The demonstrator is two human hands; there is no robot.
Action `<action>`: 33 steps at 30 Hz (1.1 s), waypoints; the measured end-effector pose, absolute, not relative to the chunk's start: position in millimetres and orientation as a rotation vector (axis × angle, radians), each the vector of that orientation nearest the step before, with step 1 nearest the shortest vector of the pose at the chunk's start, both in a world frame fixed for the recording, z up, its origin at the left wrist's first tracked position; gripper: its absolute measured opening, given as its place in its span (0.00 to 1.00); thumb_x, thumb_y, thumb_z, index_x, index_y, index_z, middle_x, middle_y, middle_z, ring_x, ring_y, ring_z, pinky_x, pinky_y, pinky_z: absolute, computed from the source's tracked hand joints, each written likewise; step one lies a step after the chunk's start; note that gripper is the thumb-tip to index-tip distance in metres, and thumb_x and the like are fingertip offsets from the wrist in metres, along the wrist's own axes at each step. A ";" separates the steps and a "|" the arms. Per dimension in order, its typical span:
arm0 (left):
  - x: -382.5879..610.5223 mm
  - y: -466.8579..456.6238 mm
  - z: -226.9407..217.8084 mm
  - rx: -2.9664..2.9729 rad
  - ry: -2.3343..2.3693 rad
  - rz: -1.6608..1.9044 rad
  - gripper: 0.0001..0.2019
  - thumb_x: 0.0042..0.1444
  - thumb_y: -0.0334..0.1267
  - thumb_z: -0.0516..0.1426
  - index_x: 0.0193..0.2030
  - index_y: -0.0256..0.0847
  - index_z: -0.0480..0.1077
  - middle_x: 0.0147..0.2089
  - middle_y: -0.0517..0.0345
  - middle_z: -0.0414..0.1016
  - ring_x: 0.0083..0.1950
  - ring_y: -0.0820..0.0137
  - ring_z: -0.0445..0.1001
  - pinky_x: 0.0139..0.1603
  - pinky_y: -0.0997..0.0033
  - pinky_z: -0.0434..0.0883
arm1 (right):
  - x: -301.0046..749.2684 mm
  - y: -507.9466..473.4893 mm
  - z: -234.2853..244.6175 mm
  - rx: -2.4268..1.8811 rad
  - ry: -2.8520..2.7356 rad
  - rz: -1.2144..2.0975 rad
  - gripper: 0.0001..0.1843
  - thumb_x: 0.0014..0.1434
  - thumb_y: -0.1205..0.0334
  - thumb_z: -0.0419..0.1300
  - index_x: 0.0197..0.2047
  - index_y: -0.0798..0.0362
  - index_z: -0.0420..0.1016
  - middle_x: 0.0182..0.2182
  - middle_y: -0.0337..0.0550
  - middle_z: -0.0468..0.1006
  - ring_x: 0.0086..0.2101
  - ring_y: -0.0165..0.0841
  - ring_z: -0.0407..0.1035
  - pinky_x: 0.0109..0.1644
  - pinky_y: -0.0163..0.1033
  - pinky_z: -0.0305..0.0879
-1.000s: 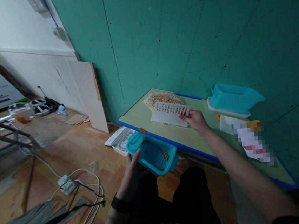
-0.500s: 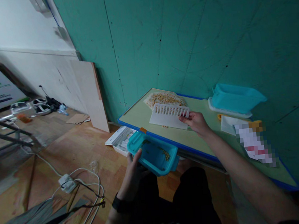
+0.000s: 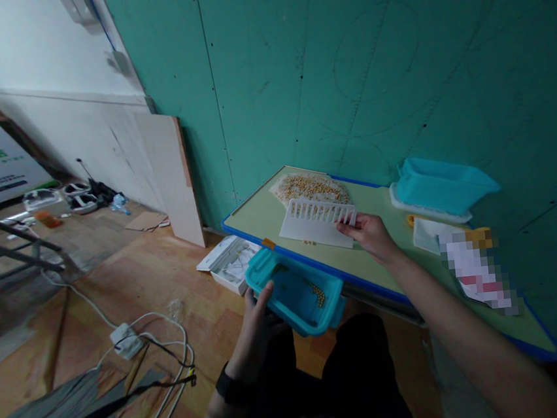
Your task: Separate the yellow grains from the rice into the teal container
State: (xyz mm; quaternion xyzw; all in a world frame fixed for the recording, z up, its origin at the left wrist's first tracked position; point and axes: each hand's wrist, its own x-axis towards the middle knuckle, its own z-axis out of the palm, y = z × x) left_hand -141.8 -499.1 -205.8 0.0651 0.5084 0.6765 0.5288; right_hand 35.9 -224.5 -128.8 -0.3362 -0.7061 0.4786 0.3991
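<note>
My left hand (image 3: pixel 256 316) grips the left end of a blue plastic container (image 3: pixel 295 306), thumb over its rim. Gold-coloured beads (image 3: pixel 319 294) lie inside it toward the right. The container is held at the table's front edge, above my lap. My right hand (image 3: pixel 369 233) pinches the right end of a white slotted plastic board (image 3: pixel 316 230), which is tilted on the table. Behind the board spreads a pile of small gold and pale beads (image 3: pixel 310 187). A few beads (image 3: pixel 310 242) sit at the board's front edge.
The table (image 3: pixel 254 218) has a blue edge and stands against a green wall (image 3: pixel 266 85). On its right are a blue bin (image 3: pixel 446 183), a white lid and a packet (image 3: pixel 479 275). An open white box (image 3: pixel 229 263) and cables (image 3: pixel 183 340) lie on the floor.
The blue container has shifted slightly right and down with my left hand. My right hand still holds the white board, which is nearly in the same place.
</note>
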 end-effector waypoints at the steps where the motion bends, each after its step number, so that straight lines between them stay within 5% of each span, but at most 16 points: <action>1: -141.6 -498.6 -206.5 0.171 1.217 1.620 0.51 0.60 0.67 0.76 0.84 0.60 0.60 0.78 0.37 0.76 0.68 0.39 0.86 0.61 0.41 0.88 | 36.2 -225.2 -129.0 -0.851 -1.787 1.213 0.33 0.39 0.31 0.88 0.36 0.50 0.93 0.39 0.51 0.94 0.42 0.51 0.88 0.49 0.53 0.86; 23: -129.1 -489.8 -212.9 0.198 1.173 1.563 0.57 0.59 0.68 0.76 0.88 0.64 0.55 0.77 0.37 0.79 0.70 0.34 0.85 0.62 0.39 0.86 | 66.6 -257.0 -140.8 -0.921 -1.759 1.095 0.35 0.43 0.25 0.84 0.37 0.48 0.93 0.38 0.51 0.94 0.42 0.55 0.90 0.49 0.56 0.87; 33: -124.7 -486.4 -208.9 0.210 1.165 1.554 0.57 0.58 0.68 0.76 0.88 0.62 0.56 0.78 0.35 0.79 0.72 0.31 0.83 0.63 0.37 0.86 | 80.4 -334.6 -140.4 -0.928 -1.844 0.743 0.19 0.65 0.35 0.75 0.40 0.40 0.95 0.38 0.46 0.95 0.39 0.53 0.90 0.45 0.51 0.87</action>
